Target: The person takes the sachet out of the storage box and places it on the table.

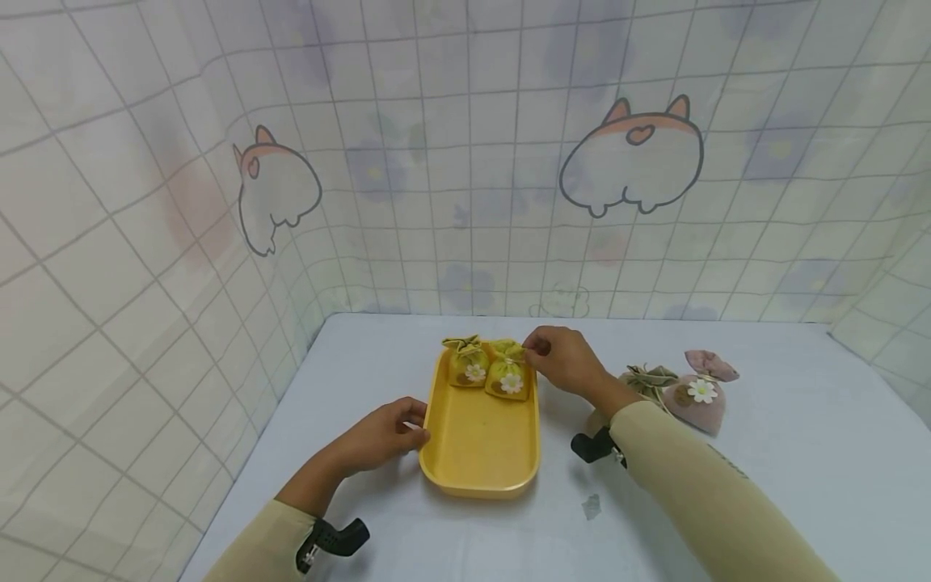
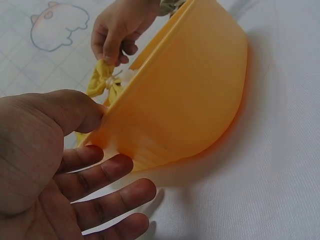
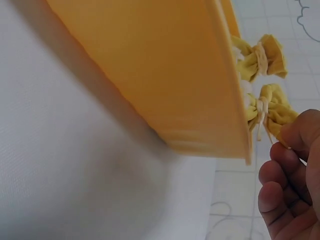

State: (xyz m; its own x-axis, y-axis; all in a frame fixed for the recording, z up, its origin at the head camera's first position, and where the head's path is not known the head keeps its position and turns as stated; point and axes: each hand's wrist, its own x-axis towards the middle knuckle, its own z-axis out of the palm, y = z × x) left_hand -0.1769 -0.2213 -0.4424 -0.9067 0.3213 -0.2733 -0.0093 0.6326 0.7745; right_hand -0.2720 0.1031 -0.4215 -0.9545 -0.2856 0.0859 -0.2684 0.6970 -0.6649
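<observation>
Two small yellow drawstring pouches with white flowers stand side by side at the far end of a yellow tray (image 1: 480,453). By its gathered top, my right hand (image 1: 563,356) pinches the right pouch (image 1: 507,376) between thumb and forefinger, as the right wrist view shows close up. The left pouch (image 1: 468,365) stands beside it, untouched. My left hand (image 1: 385,436) is at the tray's left side, thumb at the rim and the other fingers spread loosely along the outer wall (image 2: 170,115).
Right of the tray, partly behind my right forearm, lie a pink pouch (image 1: 701,396) with a white flower and a grey-green pouch (image 1: 650,378). A small greyish patch (image 1: 591,507) marks the white tabletop near the tray. A patterned curtain (image 1: 480,162) hangs behind the table.
</observation>
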